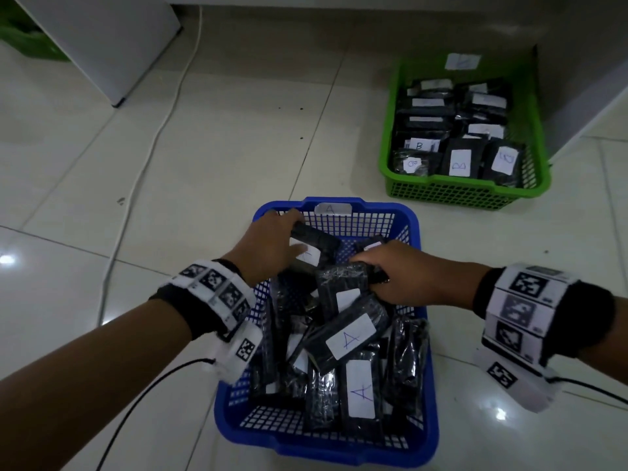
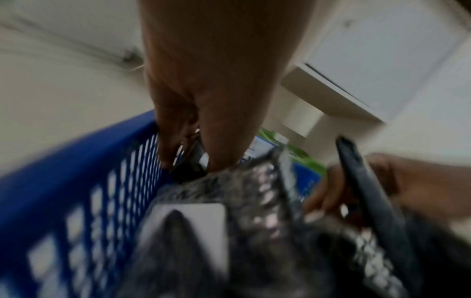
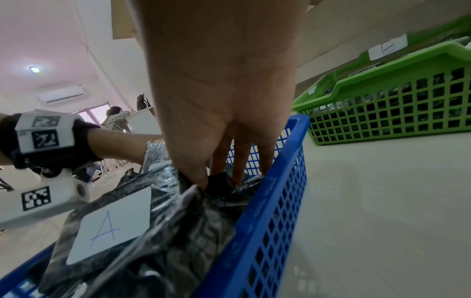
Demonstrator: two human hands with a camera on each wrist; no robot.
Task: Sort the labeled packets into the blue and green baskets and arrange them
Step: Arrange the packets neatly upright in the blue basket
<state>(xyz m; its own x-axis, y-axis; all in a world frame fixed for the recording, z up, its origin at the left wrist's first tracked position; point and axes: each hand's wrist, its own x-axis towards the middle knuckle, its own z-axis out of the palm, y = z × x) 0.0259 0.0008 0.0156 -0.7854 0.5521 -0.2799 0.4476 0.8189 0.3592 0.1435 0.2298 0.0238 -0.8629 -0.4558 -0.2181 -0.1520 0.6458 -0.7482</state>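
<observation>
Inside the blue basket (image 1: 413,219), the left hand (image 1: 272,246) grasps one packet (image 1: 314,240), the right hand (image 1: 404,273) another packet (image 1: 375,274); heaped A-labelled packets (image 1: 343,338) crowd beneath them.

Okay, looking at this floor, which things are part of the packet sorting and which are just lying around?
Part of the job: blue basket, green basket, black packets, left hand, right hand.

Lying about: white cable, white cabinet.

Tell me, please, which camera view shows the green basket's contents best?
The head view: the green basket is seen from above, its B-labelled packets lying in rows. The right wrist view shows mostly its side wall; the left wrist view, a green blur.
</observation>
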